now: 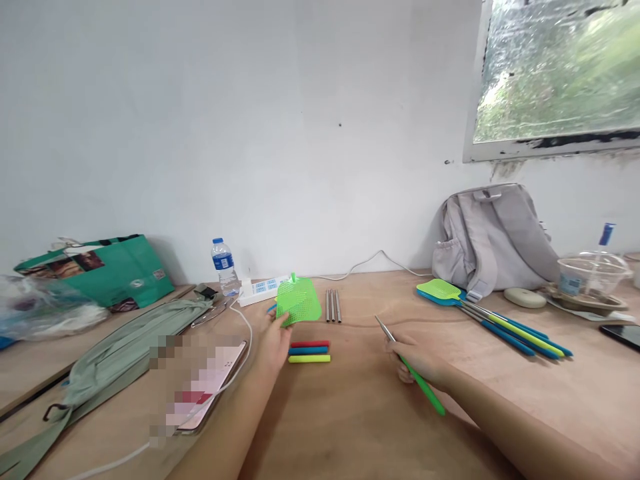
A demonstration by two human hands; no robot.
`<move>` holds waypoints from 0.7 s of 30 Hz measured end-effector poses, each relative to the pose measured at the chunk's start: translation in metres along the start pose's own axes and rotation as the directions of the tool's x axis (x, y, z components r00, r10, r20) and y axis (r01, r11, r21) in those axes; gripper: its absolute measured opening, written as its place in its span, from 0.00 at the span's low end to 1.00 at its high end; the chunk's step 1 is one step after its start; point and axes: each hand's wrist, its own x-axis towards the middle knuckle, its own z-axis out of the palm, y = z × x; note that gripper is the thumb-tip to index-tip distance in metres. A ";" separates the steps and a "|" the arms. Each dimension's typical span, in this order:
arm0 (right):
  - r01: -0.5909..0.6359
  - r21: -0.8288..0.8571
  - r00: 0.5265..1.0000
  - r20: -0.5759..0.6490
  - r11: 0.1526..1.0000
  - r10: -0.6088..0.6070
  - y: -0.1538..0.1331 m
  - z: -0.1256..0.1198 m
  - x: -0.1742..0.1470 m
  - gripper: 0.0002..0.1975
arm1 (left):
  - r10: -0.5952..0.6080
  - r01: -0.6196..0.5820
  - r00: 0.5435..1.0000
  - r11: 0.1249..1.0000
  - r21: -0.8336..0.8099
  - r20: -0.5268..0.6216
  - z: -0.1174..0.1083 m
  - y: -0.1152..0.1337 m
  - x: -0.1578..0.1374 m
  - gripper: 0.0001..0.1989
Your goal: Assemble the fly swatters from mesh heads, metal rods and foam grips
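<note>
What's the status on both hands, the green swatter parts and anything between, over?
Left hand: holding green mesh head. Right hand: gripping green-handled metal rod. Between hands: red tube, blue tube, yellow tube on tabletop.

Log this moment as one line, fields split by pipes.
left hand: holds green mesh head | right hand: holds metal rod with green handle | between hands: coloured tubes, metal tubes behind

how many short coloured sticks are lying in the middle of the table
3: the red stick farthest from the person, the blue stick in the middle, the yellow stick nearest, all just right of the left hand. None seems hidden.
</note>
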 end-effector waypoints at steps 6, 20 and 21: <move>0.250 -0.378 0.934 -0.149 0.891 -0.325 -0.004 -0.031 0.000 0.12 | -0.320 0.363 0.923 0.907 -0.213 0.211 0.018 0.009 -0.032 0.13; 0.534 -0.705 0.807 0.263 0.466 -0.529 -0.033 -0.019 -0.035 0.16 | -0.470 0.536 0.715 0.844 0.027 0.517 0.021 0.015 -0.046 0.24; 0.548 -0.712 0.799 0.289 0.440 -0.528 -0.033 -0.019 -0.035 0.17 | -0.459 0.520 0.726 0.854 0.027 0.512 0.021 0.014 -0.046 0.24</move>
